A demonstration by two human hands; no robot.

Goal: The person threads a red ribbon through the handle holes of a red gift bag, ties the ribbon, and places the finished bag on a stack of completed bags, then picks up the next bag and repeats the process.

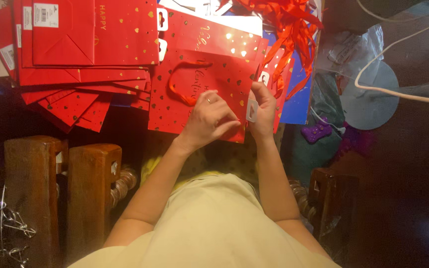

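The person holds a flat red gift bag [202, 94] with small gold hearts and a red ribbon handle [182, 84], and I take this bag as the landmark. The left hand [209, 119] lies on the lower middle of the bag, fingers bent and pressed together, the tips pushing on the paper near the lower right corner; a ring is on one finger. The right hand [264, 111] is at the right edge of the bag, and its fingers pinch this edge close to a white hang tag [251, 110] that sticks out there. I cannot tell if the thumb is under the paper.

To the left of the bag lies a spread pile of similar red bags [75, 54]. Above the bag a second bag [214, 32] of the same kind shows under it. To the upper right of it a bunch of red ribbon [284, 25] lies on something blue. Right of the bag, well apart, a purple toy [316, 132] lies on the floor.

In my judgement the hands are working at the tag or the side fold. To do it well, the left hand should press the bag flat, and the right should pull gently along the edge, so the paper does not tear.
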